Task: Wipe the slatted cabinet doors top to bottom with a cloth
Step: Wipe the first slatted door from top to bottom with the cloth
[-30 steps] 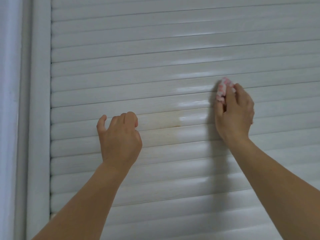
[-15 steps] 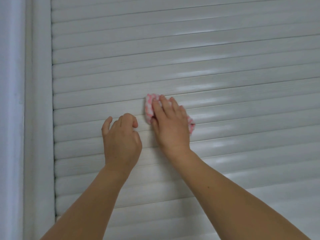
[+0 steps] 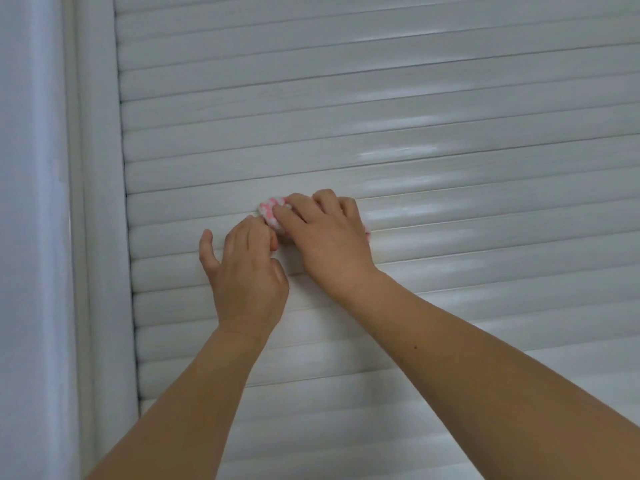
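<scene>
No brand, label or writing legible anywhere in the head view.

Nearly the whole view filled by a white slatted cabinet door [image 3: 381, 98]: horizontal rounded slats, faint wood-grain streaks, glossy finish with soft highlights on the right half. Bordered on the left by a rounded white vertical frame post [image 3: 100, 202], with a pale bluish-white wall [image 3: 27, 202] left of that. Slight yellowish tint on the slat just right of the right hand. Even, cool lighting; nothing else of the room visible.

Right hand [image 3: 325, 237] laid palm-down on the door at mid-height, left of centre, fingers bent over a pink-and-white patterned cloth [image 3: 272, 211] and pressing it to a slat. Most of the cloth hidden beneath the hand; one bunched end poking out past the fingertips at upper left, a sliver showing at the far side of the hand near the little finger.

Left hand [image 3: 242, 268] just beside and below, against the slats, fingers curled under with knuckles up near the cloth's exposed end, thumb stretched out to the left along the door. Unclear whether those curled fingertips touch or pinch the cloth. Both forearms bare, rising from the lower edge of the view.
</scene>
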`<state>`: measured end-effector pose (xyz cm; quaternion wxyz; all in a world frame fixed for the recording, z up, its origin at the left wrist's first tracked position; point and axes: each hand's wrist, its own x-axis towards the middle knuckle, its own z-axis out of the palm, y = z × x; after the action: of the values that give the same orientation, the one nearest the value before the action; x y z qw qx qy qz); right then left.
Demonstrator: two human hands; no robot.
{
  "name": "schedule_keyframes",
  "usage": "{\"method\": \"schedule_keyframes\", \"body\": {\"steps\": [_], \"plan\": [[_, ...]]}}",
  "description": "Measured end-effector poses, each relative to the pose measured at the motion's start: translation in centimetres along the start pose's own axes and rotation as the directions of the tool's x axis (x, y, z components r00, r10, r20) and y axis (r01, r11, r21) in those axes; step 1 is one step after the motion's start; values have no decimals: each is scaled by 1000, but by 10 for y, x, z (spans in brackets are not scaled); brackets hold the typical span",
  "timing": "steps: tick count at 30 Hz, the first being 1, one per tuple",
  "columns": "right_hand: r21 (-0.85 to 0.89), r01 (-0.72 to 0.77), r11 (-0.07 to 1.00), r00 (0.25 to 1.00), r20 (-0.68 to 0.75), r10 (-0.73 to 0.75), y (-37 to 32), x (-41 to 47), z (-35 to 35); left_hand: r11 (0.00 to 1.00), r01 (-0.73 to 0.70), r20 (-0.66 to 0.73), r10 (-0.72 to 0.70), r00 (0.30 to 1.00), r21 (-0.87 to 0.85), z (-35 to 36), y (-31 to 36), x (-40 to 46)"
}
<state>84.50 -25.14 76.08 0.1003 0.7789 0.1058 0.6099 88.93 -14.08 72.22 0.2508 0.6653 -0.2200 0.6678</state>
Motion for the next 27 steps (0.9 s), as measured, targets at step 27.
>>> {"method": "schedule_keyframes", "body": {"steps": [27], "plan": [[88,-573,815,794,-185,579,57,-46,-12,988,-151,83,147,986,42,-6,-18,-7]]}}
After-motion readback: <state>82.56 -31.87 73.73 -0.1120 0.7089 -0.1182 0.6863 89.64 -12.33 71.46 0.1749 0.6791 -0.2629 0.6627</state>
